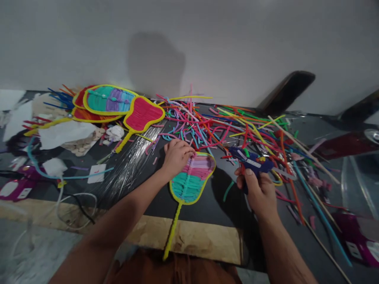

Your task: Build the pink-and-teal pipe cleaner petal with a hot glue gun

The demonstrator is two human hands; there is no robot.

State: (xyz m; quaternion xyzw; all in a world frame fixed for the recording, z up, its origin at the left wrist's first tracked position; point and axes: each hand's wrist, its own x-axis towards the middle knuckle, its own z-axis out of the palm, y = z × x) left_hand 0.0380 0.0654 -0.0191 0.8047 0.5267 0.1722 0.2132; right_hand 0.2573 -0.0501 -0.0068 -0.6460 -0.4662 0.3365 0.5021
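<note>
Left hand bunched at top of yellow-rimmed fan on worktop; can't tell if pinching anything. Right hand grips glue gun, apart from fan. Looks like gluing; next move calls for steady fan, gun brought in.

Beyond the fan, a tangled heap of pipe cleaners spreads back toward the wall, blocking any low path. The left grip covers the fan's far-left edge, its forearm slanting across left of the fan. Right of the fan, a dark strip of bare counter offers passage, broken only by a short green piece, before the glue gun in the right grip. Nearer than the fan's head, room lies on both sides of its handle.
</note>
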